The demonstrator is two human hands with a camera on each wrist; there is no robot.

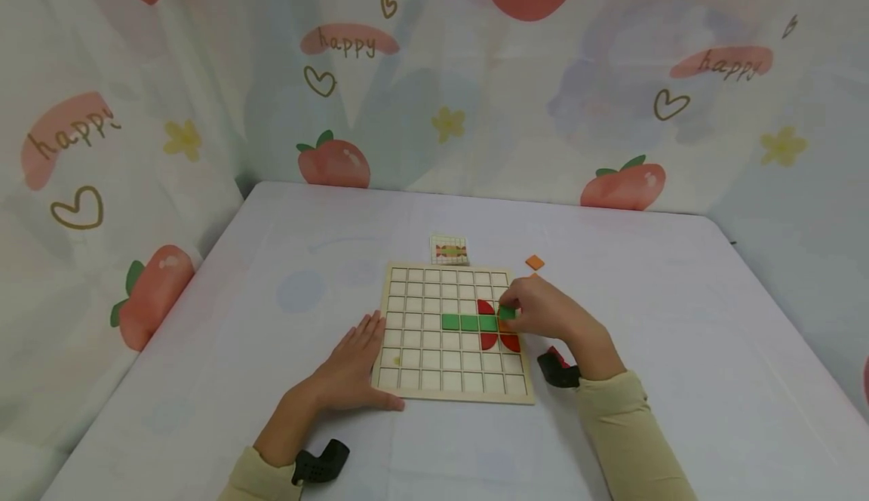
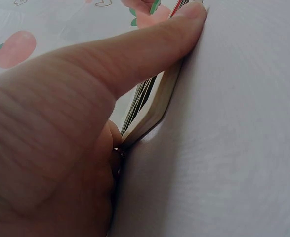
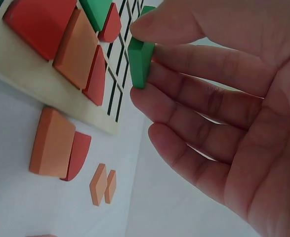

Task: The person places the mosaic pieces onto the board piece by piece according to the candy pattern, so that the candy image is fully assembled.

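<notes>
A wooden grid board (image 1: 412, 361) lies flat on the table. Three green square tiles (image 1: 468, 323) run along one of its rows, and at their right end is an orange tile (image 3: 76, 49), with red quarter-round tiles (image 1: 488, 341) in cells above and below. My right hand (image 1: 553, 311) is over the board's right side, pinching another green square tile (image 3: 141, 61) between thumb and fingertips; this tile is above the board in the right wrist view. My left hand (image 1: 349, 369) rests at the board's lower left corner, fingers extended along the left edge and thumb (image 2: 149, 54) along the near edge.
Behind the board lies a small pattern card (image 1: 449, 250). Loose orange tiles (image 1: 535, 262) and a red quarter-round tile (image 3: 79, 154) are on the table to the board's right, partly hidden by my right hand in the head view. A printed curtain (image 1: 407, 109) hangs behind the table.
</notes>
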